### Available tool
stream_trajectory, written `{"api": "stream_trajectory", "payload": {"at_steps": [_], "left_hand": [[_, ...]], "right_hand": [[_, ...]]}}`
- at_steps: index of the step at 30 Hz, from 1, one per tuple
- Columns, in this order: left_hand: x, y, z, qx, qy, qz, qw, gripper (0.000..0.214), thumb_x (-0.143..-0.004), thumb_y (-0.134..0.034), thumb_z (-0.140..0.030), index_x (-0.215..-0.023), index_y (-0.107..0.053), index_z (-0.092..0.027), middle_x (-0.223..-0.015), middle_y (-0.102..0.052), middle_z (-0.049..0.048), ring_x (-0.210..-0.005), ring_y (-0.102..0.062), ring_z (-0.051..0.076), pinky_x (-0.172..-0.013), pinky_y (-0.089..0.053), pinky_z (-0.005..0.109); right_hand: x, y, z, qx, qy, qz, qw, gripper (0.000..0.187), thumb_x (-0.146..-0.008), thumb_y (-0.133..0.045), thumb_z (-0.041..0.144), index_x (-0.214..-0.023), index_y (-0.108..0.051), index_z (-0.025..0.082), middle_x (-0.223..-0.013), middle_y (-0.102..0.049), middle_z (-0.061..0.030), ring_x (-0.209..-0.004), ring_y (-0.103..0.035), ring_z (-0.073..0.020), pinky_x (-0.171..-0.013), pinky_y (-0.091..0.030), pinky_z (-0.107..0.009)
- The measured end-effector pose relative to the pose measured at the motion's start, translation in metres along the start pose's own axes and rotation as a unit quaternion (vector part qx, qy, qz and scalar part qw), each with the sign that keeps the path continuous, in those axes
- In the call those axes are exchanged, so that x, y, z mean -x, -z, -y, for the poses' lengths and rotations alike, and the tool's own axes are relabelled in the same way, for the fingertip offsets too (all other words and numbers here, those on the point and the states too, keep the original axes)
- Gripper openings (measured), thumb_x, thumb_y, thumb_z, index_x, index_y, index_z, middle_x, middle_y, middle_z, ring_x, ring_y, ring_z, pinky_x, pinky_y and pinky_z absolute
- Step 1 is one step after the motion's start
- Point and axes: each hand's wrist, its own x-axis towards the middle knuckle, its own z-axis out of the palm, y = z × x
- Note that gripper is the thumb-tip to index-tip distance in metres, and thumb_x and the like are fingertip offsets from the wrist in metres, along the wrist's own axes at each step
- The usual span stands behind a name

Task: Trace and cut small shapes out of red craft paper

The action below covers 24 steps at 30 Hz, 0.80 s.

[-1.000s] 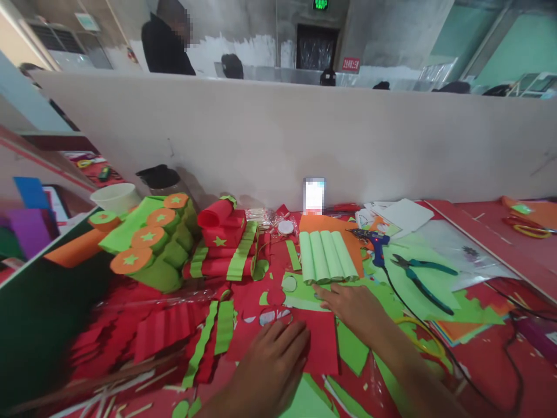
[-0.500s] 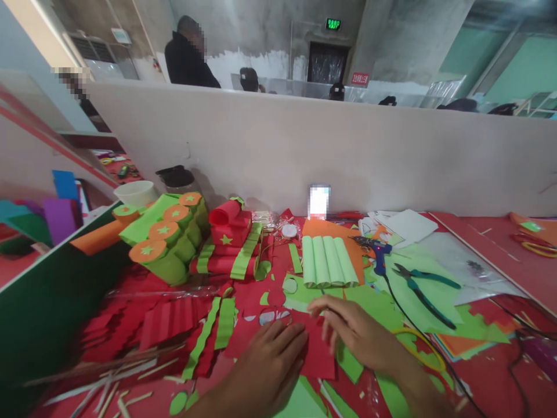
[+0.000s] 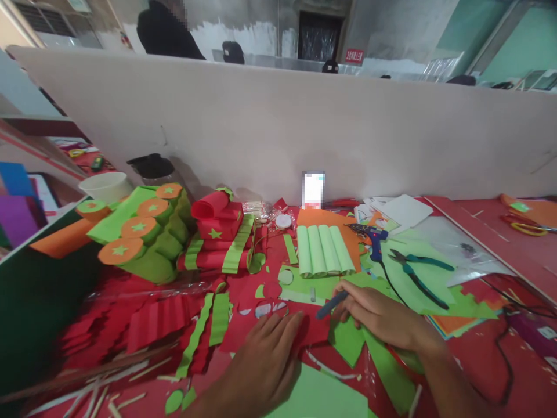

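While the left hand (image 3: pixel 263 366) lies flat, fingers extended close together on one red sheet (image 3: pixel 316 330), the right hand (image 3: pixel 369 313) grips one dark, pen-like stick (image 3: pixel 333 305). The stick's free end is over the sheet's right part; whether it touches cannot be told. The left hand covers the sheet's near middle. Beyond the hands, four pale green rolls (image 3: pixel 325 249) lie side by side, partly on one orange sheet (image 3: pixel 353 247). To their right are one hot glue gun (image 3: pixel 376 237), its cord passing out of sight behind the right arm, and one pair of cutting pliers (image 3: pixel 420 274). At left, four orange discs (image 3: pixel 138 227) with green stars cap a row of green cylinders (image 3: pixel 159 267); a fifth, smaller star disc (image 3: pixel 90 208) sits apart. One star shows on the red model (image 3: pixel 217 226). One phone (image 3: pixel 313 190) has a blurred-out screen. Scissors (image 3: pixel 524 225) are cut off at the right edge.
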Motion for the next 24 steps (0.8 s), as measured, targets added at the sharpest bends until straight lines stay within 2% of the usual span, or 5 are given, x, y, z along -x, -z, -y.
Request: {"api": "stream_trajectory", "payload": {"at_steps": [4,9,17,21,24], "left_hand": [[-0.001,-0.001,0.004,0.044,-0.002,0.0,0.999,0.049,-0.093,-0.045,-0.022,-0.141,-0.037,-0.014,-0.121,-0.065,0.0138,-0.108,-0.061,0.027,-0.089,-0.053,0.04],[-0.004,0.003,0.006,0.068,0.007,0.004,0.998,0.046,-0.092,-0.045,-0.019,-0.138,-0.039,-0.015,-0.117,-0.066,0.0126,-0.108,-0.06,0.026,-0.088,-0.053,0.039],[-0.004,0.003,0.004,0.073,0.019,0.012,0.997,0.036,-0.089,-0.044,-0.015,-0.125,-0.047,-0.015,-0.101,-0.067,0.0112,-0.089,-0.06,0.024,-0.078,-0.054,0.039],[-0.004,0.004,0.002,0.052,0.016,0.016,0.998,0.032,-0.089,-0.047,-0.02,-0.12,-0.051,-0.015,-0.103,-0.067,0.0109,-0.093,-0.06,0.025,-0.08,-0.053,0.04],[-0.006,0.012,0.0,0.033,-0.006,0.016,0.999,0.032,-0.093,-0.051,-0.034,-0.119,-0.053,-0.015,-0.11,-0.067,0.0109,-0.099,-0.06,0.027,-0.086,-0.052,0.042]], "right_hand": [[-0.004,-0.006,0.0,0.071,0.081,0.054,0.993,0.008,-0.088,-0.056,0.022,-0.093,-0.051,0.023,-0.081,-0.067,0.0007,-0.071,-0.06,-0.0163,-0.061,-0.036,-0.024],[-0.015,-0.025,0.009,0.16,0.127,0.019,0.979,0.026,-0.085,-0.068,0.034,-0.093,-0.046,0.023,-0.081,-0.062,0.0011,-0.072,-0.057,-0.0172,-0.062,-0.031,-0.024],[-0.018,-0.053,0.017,0.21,0.136,0.033,0.968,0.025,-0.085,-0.06,0.018,-0.106,-0.046,0.022,-0.089,-0.065,-0.0038,-0.08,-0.06,-0.0217,-0.065,-0.032,-0.027],[-0.015,-0.052,0.015,0.227,0.135,0.066,0.962,0.03,-0.085,-0.052,0.009,-0.111,-0.046,0.022,-0.089,-0.066,-0.0036,-0.078,-0.059,-0.0201,-0.064,-0.03,-0.027],[-0.013,-0.046,0.015,0.207,0.133,0.095,0.964,0.017,-0.088,-0.05,0.012,-0.103,-0.048,0.021,-0.085,-0.066,-0.0024,-0.074,-0.058,-0.0179,-0.062,-0.03,-0.026]]}}
